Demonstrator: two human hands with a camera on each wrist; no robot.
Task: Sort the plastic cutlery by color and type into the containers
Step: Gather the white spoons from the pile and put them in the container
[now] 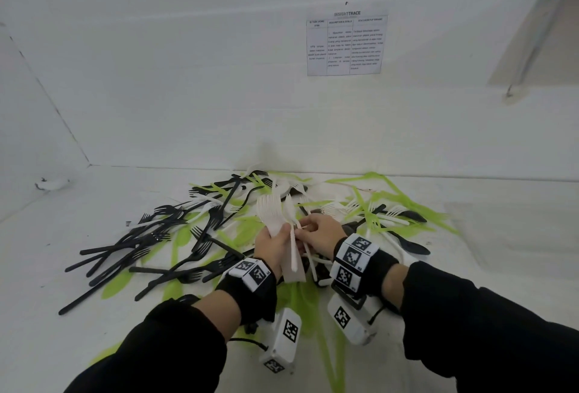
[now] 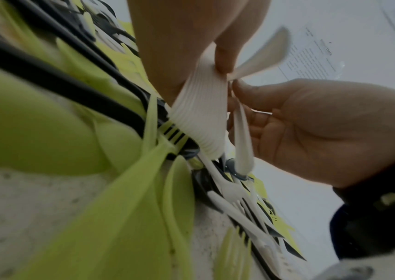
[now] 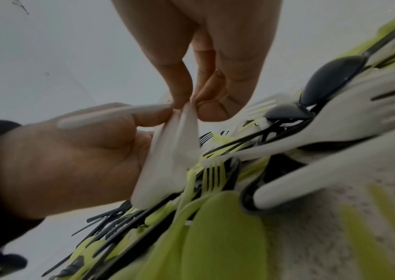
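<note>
Left hand (image 1: pixel 272 247): grips a stack of white forks (image 1: pixel 270 214), tines up, above the pile's near middle. Right hand (image 1: pixel 319 232): fingers pinch one white utensil (image 1: pixel 293 247) against that stack; which type it is cannot be told. Mixed pile (image 1: pixel 219 223) of black, green and white cutlery: spread on the white table (image 1: pixel 78 345), reaching the back wall (image 1: pixel 188 79). Black forks (image 1: pixel 147 245) fan leftward; black spoons (image 1: pixel 413 247) lie right. Bare table remains at the left edge and far right.

wall sheet (image 1: pixel 346 44) print unreadable, forearms cut off
</note>
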